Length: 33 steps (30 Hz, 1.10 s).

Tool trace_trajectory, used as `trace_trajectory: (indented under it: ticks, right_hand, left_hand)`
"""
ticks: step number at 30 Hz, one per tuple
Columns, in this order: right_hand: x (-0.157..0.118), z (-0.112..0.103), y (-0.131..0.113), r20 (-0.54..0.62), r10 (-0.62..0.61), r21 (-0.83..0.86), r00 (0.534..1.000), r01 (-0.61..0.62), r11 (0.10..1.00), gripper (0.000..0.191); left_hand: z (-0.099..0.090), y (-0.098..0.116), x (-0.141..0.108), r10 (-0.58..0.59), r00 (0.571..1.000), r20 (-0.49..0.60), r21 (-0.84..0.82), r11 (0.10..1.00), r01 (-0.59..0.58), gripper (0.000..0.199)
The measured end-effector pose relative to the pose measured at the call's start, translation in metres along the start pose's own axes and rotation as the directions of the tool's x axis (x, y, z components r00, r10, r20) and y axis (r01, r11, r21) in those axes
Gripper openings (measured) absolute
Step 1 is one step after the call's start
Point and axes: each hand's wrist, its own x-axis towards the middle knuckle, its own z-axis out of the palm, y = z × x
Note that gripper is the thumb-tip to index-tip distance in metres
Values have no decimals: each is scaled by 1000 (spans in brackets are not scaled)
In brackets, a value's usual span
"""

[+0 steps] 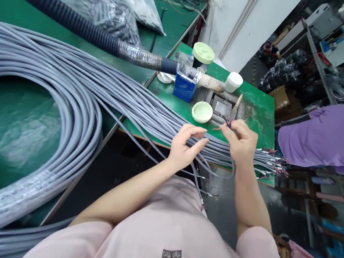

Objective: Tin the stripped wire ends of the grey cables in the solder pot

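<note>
My right hand (243,144) pinches the stripped end of a grey cable, its thin coloured wires (228,122) sticking out past the fingertips. A thin copper-brown strand (217,128) points left from the same fingers. My left hand (188,145) is just to the left, thumb and forefinger apart, with nothing visible between them. Beneath both hands runs a thick bundle of grey cables (148,113), whose stripped ends (276,162) fan out on the right. Beyond the right hand lies a square metal pot (222,106) with a shiny surface, a wooden-looking stick (236,107) leaning at its side.
A pale green dish (202,112), a white tub (233,82) and a green-lidded jar (203,53) surround the pot. A black corrugated hose (78,21) reaches over a blue box (184,87). Coiled cables (77,105) fill the left. A person in purple (328,135) is at right.
</note>
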Motion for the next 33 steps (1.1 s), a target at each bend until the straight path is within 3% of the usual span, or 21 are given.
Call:
trace_trajectory:
  ticks: [3, 7, 10, 13, 19, 24, 29, 33]
  right_hand:
    - [37, 10, 29, 60, -105, -152, 993, 113, 982, 11]
    - [72, 30, 61, 259, -80, -378, 963, 177, 909, 18]
    - [82, 44, 69, 397, 16, -542, 918, 220, 811, 26]
    - [84, 53, 67, 451, 103, -647, 887, 245, 722, 25]
    - [82, 62, 67, 482, 164, -722, 861, 283, 631, 25]
    - [83, 61, 68, 484, 158, -733, 861, 300, 611, 26]
    - [93, 33, 72, 394, 73, -728, 916, 263, 634, 27]
    - [102, 6, 92, 259, 86, -797, 962, 163, 582, 30]
  left_hand:
    - [-10, -22, 4, 108, 983, 151, 242, 960, -143, 18]
    - [-11, -39, 1, 209, 921, 330, 431, 834, -344, 16]
    - [-9, -42, -2, 263, 903, 339, 471, 784, -405, 16]
    - [-8, -41, -3, 310, 892, 328, 509, 738, -444, 13]
    - [-8, -42, -2, 349, 878, 328, 514, 714, -476, 8]
    - [-8, -43, -3, 346, 878, 330, 507, 720, -474, 8]
    - [-9, -42, -2, 349, 879, 325, 499, 726, -473, 9]
    - [-9, -42, -2, 356, 877, 323, 487, 732, -477, 8]
